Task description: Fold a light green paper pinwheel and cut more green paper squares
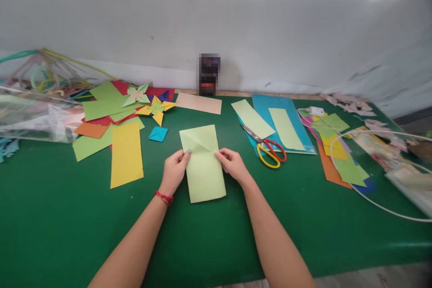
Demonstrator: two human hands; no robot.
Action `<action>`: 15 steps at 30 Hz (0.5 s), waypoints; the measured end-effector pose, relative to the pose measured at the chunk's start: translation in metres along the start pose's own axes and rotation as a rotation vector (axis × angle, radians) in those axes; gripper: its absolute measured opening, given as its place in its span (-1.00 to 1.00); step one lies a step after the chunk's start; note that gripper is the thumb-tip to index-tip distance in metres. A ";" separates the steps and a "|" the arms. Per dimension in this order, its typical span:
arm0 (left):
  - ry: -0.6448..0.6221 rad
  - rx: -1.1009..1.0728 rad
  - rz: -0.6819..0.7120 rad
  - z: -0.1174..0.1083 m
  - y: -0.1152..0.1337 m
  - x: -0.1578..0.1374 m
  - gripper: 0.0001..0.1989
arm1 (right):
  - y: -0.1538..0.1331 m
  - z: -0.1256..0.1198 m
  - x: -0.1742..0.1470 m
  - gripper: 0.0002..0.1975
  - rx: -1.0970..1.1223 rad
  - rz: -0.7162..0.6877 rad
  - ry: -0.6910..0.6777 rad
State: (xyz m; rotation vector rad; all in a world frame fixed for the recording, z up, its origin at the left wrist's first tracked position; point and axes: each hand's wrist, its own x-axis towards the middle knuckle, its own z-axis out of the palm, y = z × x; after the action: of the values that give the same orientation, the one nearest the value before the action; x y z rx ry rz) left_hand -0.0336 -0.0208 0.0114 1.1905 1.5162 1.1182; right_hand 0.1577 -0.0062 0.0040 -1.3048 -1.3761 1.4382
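Note:
A pale green sheet of paper [205, 175] is held just over the table's middle, with creases crossing its upper part. My left hand [176, 166] pinches its left edge between thumb and fingers; a red bracelet circles that wrist. On the opposite edge, my right hand [232, 163] grips the paper at about the same height. To the right lie scissors [265, 144] with one red and one yellow handle loop, their blades resting by a pale green strip [253, 117]. A small folded blue paper square [158, 134] sits beyond my left hand.
Folded paper stars [156, 109] and coloured sheets [108, 108] pile up at back left, near a yellow sheet [127, 155]. A blue sheet [300, 121] lies right, with more papers and a white cable [357, 191] beyond. A pixelated upright object [209, 74] stands against the wall.

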 end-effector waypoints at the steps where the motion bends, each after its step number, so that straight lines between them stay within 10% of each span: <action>1: -0.040 0.009 -0.008 -0.001 0.000 0.001 -0.65 | 0.000 0.001 0.000 -0.69 0.032 0.006 0.001; 15: -0.283 -0.080 -0.198 0.009 0.001 0.000 -0.65 | -0.006 0.003 -0.007 -0.61 0.262 0.111 -0.117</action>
State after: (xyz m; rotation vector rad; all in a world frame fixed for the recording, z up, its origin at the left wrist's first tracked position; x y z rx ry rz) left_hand -0.0247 -0.0195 0.0105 1.0676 1.3269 0.8329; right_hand 0.1554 -0.0126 0.0109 -1.1581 -1.1557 1.7299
